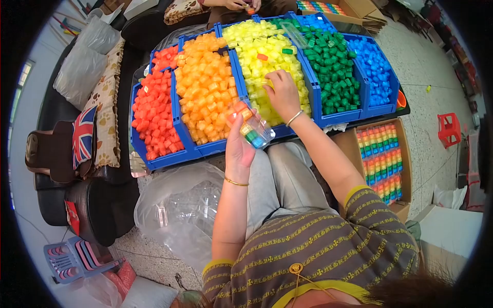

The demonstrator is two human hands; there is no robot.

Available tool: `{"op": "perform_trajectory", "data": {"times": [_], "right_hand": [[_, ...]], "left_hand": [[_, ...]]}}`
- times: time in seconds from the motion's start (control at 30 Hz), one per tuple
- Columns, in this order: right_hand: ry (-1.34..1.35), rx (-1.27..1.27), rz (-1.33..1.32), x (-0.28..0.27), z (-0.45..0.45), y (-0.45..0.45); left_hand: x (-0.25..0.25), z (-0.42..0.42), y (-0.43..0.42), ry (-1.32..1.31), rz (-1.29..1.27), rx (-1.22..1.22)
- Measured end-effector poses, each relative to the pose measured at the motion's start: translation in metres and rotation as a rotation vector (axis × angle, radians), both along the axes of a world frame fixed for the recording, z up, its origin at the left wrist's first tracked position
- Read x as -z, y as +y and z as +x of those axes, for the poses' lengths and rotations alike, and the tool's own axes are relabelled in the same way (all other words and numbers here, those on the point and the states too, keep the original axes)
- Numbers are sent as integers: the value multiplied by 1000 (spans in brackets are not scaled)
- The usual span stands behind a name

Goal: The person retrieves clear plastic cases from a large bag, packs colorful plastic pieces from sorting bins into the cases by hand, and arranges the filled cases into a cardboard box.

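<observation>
Head view: the left hand [240, 143] is closed around a clear container [264, 132] held just above the near edge of the blue bins [208, 150]; orange, yellowish, green and blue pieces show inside, so this one looks well advanced. Over the yellow cubes [251, 54], the right hand [270, 83] is loosely curled; whether it grips one, I cannot tell. Rows of filled packs [380, 154] in a cardboard box [344, 143] look finished, while heaped bins suggest much remains. The bins stand on a dark surface [402, 111]. Around it are a black sofa [95, 213], speckled floor [425, 159] and red stool [449, 130].
</observation>
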State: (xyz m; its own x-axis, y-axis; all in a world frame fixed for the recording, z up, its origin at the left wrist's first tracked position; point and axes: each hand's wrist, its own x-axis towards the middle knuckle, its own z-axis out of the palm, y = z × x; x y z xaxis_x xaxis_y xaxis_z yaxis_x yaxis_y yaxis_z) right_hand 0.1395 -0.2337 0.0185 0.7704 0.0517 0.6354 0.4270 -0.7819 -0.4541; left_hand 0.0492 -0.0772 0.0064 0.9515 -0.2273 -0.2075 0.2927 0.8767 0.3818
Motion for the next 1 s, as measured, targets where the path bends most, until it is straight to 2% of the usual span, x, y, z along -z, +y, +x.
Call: {"op": "perform_trajectory", "data": {"times": [0.07,0.13,0.17,0.23,0.27,0.33,0.47,0.63,0.7,0.77,0.8,0.87,1.0], "right_hand": [[-30,-2,40,-6,-11,-2],[240,-236,394,-28,-38,-6],[237,-213,394,-34,-52,-9],[132,-388,199,-41,-72,-18],[131,-368,197,-40,-75,-25],[22,-490,-80,-38,-79,-37],[9,-463,-22,-38,-77,-52],[244,-392,207,-35,-79,-64],[246,-380,255,-32,-81,-62],[-23,-275,50,-30,-81,-60],[-22,-276,51,-33,-83,-60],[-34,-277,-124,-42,-88,-58],[105,-359,-36,-33,-72,-66]], "left_hand": [[-2,0,-4,26,16,-9],[-7,1,-11,50,36,-21],[-9,2,-16,51,34,2],[-11,4,-25,25,101,10],[12,10,-22,9,48,79],[2,6,-37,15,79,119],[4,9,-62,54,93,115],[-5,7,-80,13,115,113],[-1,7,-85,-10,119,89],[-1,9,-89,-46,196,49],[0,8,-90,-45,197,49],[1,7,-91,-8,381,1],[-4,6,-88,32,218,49]]}}
